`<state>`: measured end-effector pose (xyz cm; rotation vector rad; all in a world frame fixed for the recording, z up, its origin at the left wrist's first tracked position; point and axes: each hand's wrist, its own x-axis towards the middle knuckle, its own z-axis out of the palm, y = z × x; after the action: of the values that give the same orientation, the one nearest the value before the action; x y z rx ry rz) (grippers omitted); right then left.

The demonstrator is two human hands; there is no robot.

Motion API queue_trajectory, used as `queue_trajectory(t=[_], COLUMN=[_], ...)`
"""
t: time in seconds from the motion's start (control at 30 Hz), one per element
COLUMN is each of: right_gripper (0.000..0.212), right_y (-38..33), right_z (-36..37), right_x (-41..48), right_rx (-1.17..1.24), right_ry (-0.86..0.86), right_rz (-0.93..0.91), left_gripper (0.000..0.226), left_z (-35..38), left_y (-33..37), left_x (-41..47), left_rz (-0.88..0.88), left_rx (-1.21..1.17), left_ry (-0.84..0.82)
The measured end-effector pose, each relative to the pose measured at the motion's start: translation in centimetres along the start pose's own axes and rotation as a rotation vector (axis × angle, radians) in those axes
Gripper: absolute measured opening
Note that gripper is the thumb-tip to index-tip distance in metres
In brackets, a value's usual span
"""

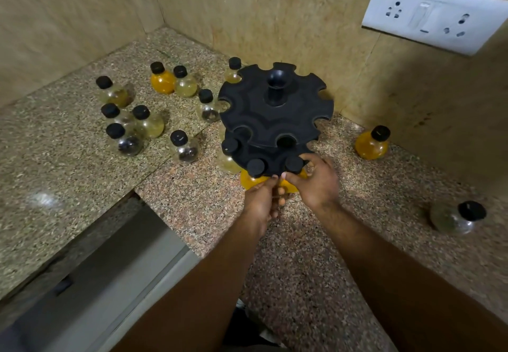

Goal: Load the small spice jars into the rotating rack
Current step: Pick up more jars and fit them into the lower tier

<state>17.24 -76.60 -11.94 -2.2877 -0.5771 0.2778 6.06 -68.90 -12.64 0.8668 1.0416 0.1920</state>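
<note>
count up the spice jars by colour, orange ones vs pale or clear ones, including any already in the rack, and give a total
orange jars: 4
pale or clear jars: 10
total: 14

Matt black plastic rack – glossy clear jars with matt black caps – on speckled polished-stone counter.
</note>
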Motion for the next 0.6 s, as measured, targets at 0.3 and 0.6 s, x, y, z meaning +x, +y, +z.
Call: queue_trajectory(t=[0.3,0.6], right_gripper=[0.048,0.049], right_y=[7.9,15.6], right_z=[-4.2,-10.4], right_x=[-3.1,-6.7], right_rx=[0.173,0.238], right_ry=[0.120,0.538], right_rz=[0.177,0.572], left_gripper=[0.026,0.032], left_z=[5.8,15.4], left_y=[-4.4,-7.2], left_x=[-0.1,0.7], left_rz=[0.190,0.319], left_rx=[0.335,1.016], left_ry=[-0.057,-0.352])
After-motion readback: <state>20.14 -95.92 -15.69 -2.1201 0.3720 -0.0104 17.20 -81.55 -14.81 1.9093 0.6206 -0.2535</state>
